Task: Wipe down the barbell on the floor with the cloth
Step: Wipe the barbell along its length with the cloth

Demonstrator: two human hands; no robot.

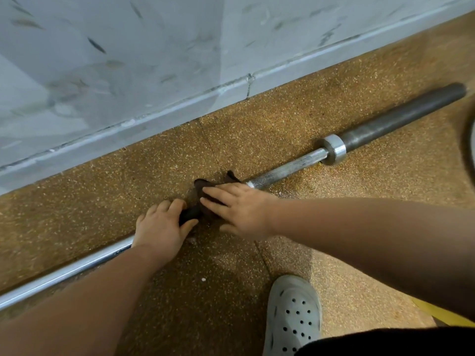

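A long steel barbell (288, 171) lies on the speckled brown floor, running from the lower left to the upper right, with a shiny collar (334, 149) and a dark sleeve (401, 116) at its far end. A dark brown cloth (203, 199) is wrapped over the shaft near its middle. My left hand (160, 227) grips the bar and the cloth's near end from above. Just to the right, my right hand (240, 210) presses down flat on the cloth, fingers spread. The shaft under both hands is hidden.
A grey marbled wall (128, 60) with a baseboard runs along behind the bar, close to it. My foot in a pale perforated clog (293, 317) stands on the floor near me. A dark curved edge (469, 140) shows at the right border.
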